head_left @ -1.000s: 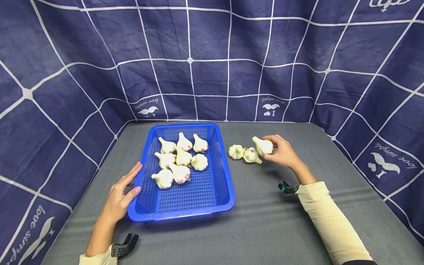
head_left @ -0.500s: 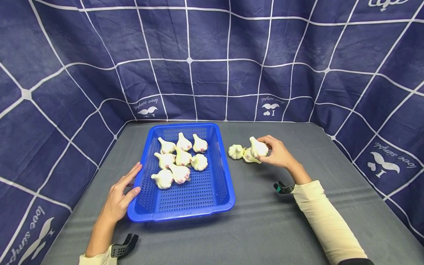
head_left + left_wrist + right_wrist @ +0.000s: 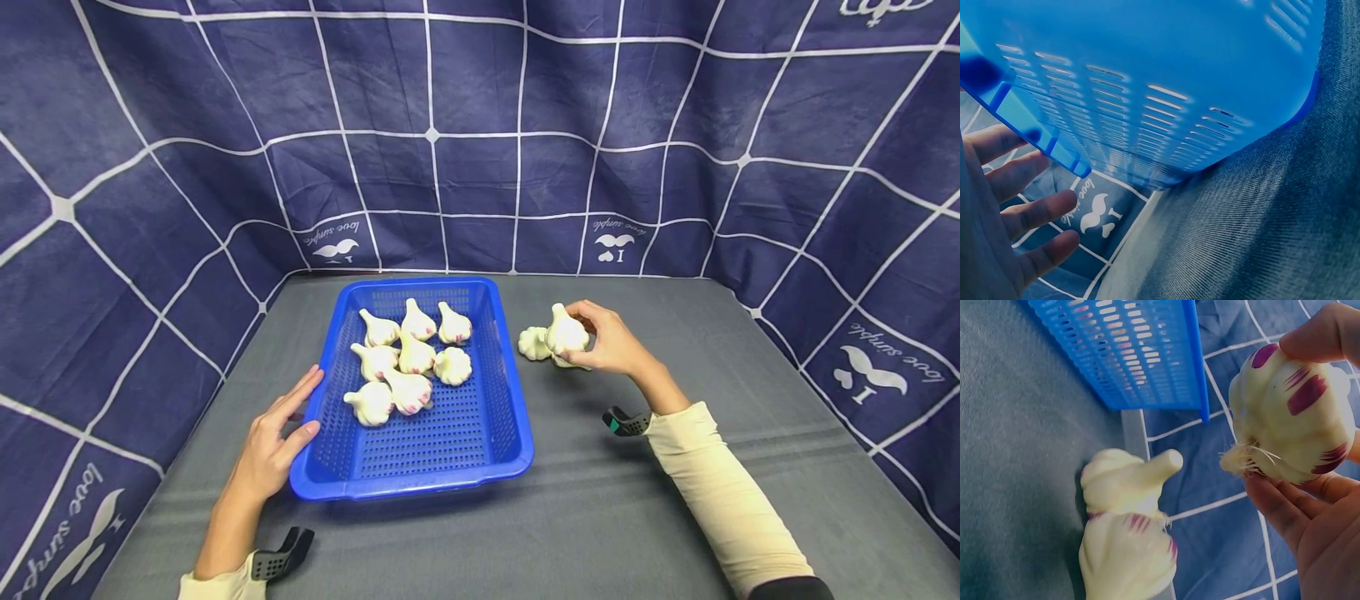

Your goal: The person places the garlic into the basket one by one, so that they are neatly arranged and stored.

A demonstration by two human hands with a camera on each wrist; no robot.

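My right hand (image 3: 609,340) pinches a garlic bulb (image 3: 567,332) between thumb and fingers, its stem pointing up. In the right wrist view the held garlic bulb (image 3: 1294,419) shows purple streaks and a tuft of roots. Below it lie two more bulbs on the table: one garlic bulb (image 3: 533,343) with its stem up, the other mostly hidden behind the held one. My left hand (image 3: 264,450) rests with extended fingers against the left rim of a blue plastic basket (image 3: 480,482). Several garlic bulbs (image 3: 411,392) lie inside toward the basket's back and left.
The basket stands on a grey cloth-covered table (image 3: 600,517). A dark blue curtain (image 3: 480,175) with white grid lines encloses the back and both sides. Bare perforated floor shows at the basket's front right.
My right hand has moved left with the garlic bulb, which has turned from tilted to more upright and now covers much of a bulb on the table. My left hand stays at the rim.
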